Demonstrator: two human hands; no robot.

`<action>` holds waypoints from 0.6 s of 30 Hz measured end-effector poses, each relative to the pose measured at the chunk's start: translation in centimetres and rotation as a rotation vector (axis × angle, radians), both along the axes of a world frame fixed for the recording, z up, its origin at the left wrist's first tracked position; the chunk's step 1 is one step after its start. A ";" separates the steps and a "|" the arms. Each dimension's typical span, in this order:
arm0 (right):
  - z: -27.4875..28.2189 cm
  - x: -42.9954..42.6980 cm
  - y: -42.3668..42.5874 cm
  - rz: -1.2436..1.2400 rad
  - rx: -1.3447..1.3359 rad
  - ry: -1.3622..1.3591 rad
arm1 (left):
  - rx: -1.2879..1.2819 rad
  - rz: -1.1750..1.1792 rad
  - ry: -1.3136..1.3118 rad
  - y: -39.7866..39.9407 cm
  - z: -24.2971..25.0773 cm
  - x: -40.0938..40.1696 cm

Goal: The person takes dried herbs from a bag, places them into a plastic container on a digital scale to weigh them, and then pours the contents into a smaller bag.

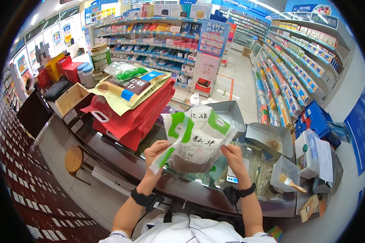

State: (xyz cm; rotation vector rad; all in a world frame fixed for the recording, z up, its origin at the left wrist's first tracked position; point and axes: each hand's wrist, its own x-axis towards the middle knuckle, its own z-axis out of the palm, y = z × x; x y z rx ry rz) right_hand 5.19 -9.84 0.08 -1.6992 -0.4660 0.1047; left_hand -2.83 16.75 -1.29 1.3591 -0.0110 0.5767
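Between my hands, above the glass counter, is a white plastic bag (197, 142) with green patches and printed writing. Its lower part looks brownish, as if something dark sits inside. My left hand (156, 152) grips the bag's left edge, where a white and green strip hangs down. At the right edge, my right hand (232, 155) pinches the plastic. Just beside my right wrist, a small digital scale (232, 174) rests on the counter, partly covered by the forearm. Behind the bag stands a metal scoop tray (228, 112), its near part hidden.
Red bags (133, 121) are stacked at the left, topped by a yellow and brown packet (130, 86). On the right are a metal pan (267, 138) with brown bits, a clear plastic bin (286, 173), a wooden-handled brush (292, 183) and a white box (310, 155). A wooden stool (74, 159) stands left.
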 end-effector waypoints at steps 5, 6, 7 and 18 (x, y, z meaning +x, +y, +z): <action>-1.1 0.6 -0.6 0.048 -0.068 -0.031 | 0.277 -0.026 -0.012 -0.5 0.1 0.1; -1.7 1.6 0.6 0.133 0.089 0.029 | 0.150 -0.103 0.189 -0.7 0.6 0.8; -1.6 1.5 0.0 0.131 0.089 0.024 | 0.150 -0.104 0.184 -0.8 1.1 0.7; 0.9 0.6 -0.1 -0.051 -0.039 -0.072 | 0.122 0.083 0.028 1.4 0.1 2.0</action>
